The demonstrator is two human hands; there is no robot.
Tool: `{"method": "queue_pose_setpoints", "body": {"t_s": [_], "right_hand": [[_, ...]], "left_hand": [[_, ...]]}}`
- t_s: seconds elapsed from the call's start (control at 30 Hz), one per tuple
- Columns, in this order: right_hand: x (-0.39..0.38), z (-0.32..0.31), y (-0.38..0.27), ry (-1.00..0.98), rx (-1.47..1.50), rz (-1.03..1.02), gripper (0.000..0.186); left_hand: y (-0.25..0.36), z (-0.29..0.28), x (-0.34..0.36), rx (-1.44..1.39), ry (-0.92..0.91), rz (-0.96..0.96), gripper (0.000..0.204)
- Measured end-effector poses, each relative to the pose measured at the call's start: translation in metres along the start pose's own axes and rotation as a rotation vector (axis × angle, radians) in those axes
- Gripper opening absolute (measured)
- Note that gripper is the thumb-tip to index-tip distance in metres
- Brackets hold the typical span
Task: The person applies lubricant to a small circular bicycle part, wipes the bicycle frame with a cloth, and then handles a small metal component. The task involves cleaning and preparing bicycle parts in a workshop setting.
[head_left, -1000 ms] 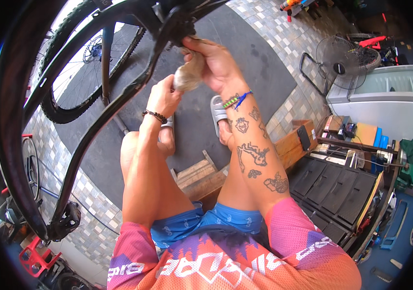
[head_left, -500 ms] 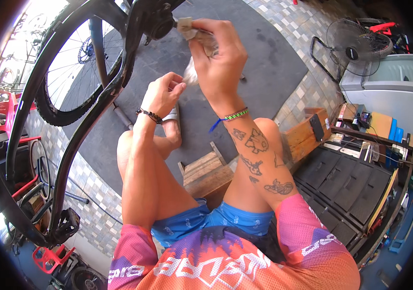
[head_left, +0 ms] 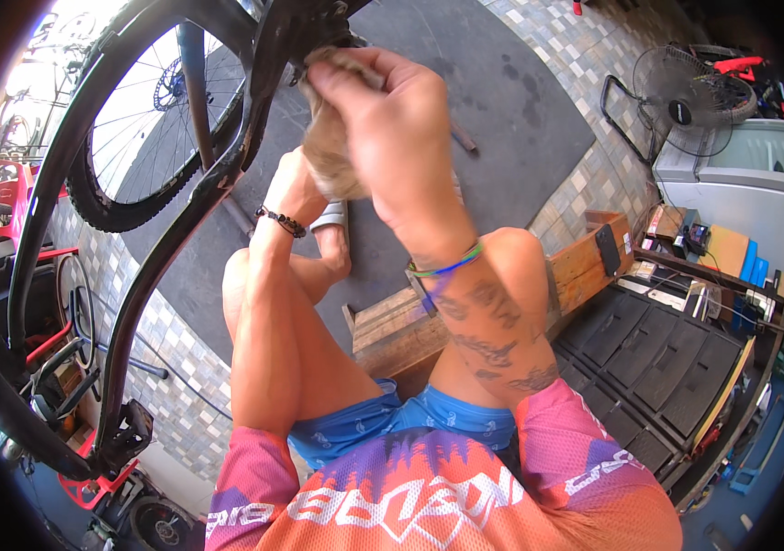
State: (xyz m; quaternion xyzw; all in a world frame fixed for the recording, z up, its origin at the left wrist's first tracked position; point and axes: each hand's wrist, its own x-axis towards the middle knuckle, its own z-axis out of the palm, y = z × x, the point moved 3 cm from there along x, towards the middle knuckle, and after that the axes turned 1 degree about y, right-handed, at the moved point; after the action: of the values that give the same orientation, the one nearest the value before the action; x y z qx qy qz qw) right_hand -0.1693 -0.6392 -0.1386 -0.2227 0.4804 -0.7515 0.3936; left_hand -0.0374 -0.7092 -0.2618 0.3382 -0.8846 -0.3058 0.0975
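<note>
A crumpled beige rag (head_left: 330, 151) is pinched in my right hand (head_left: 401, 138), its top pressed up against the dark underside of the black bike frame (head_left: 219, 174). The loose part of the rag hangs down between my two hands. My left hand (head_left: 295, 187) is just below and left of it, and the cloth covers its fingers, so I cannot see whether they hold anything. The bike's wheel (head_left: 89, 197), with a thick tyre and a disc rotor, stands beyond the frame at the far left.
I sit on a wooden bench (head_left: 585, 262) above a dark floor mat (head_left: 520, 119). To the right are a black drawer cabinet (head_left: 658, 358), a standing fan (head_left: 681, 101) and a pale chest with a lid (head_left: 732, 174). Red chairs (head_left: 6, 197) are on the left.
My right hand has moved left and slightly down with the rag, which now bunches against the bike. My left hand has shifted slightly left, and its fingers are now hidden behind the cloth.
</note>
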Motion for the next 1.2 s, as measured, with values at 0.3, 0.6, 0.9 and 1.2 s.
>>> {"method": "queue_pose_setpoints", "body": {"t_s": [0.3, 0.6, 0.9, 1.2], "right_hand": [[-0.008, -0.047, 0.016, 0.189, 0.152, -0.110, 0.012], [0.017, -0.021, -0.008, 0.143, -0.718, -0.963, 0.018], [0.023, -0.017, 0.022, 0.211, -0.469, -0.421, 0.015], [0.031, -0.014, -0.033, 0.000, -1.174, -1.056, 0.007]], "left_hand": [[-0.027, 0.009, -0.003, 0.071, 0.045, 0.318, 0.027], [0.004, -0.012, -0.007, -0.395, -0.123, -0.272, 0.026], [0.003, -0.017, -0.009, -0.339, -0.086, -0.245, 0.028], [0.004, -0.014, -0.007, -0.383, -0.096, -0.266, 0.026]]}}
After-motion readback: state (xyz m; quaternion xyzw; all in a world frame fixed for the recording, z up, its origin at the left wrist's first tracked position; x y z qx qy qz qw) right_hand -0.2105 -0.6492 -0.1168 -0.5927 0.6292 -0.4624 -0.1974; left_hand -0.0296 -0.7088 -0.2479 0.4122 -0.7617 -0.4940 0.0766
